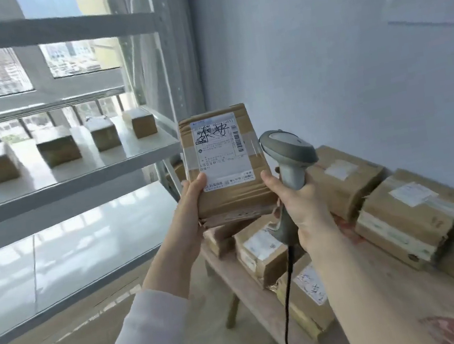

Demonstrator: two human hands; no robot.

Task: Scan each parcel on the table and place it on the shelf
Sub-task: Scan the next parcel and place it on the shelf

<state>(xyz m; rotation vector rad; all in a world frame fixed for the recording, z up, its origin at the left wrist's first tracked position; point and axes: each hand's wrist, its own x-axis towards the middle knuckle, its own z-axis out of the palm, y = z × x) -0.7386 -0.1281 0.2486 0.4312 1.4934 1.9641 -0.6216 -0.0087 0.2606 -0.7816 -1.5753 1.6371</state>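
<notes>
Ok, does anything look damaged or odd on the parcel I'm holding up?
Yes. The held parcel has a ragged, crumpled bottom edge by the left hand, and black handwriting is scrawled over the barcode at the top of its label.

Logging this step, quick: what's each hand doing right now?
Left hand: holds the labelled parcel.
Right hand: grips the scanner.

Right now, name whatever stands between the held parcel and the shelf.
Nothing visible: the shelf is open in front. The parcel in the left hand is beside its end post; four parcels sit further back.
</notes>
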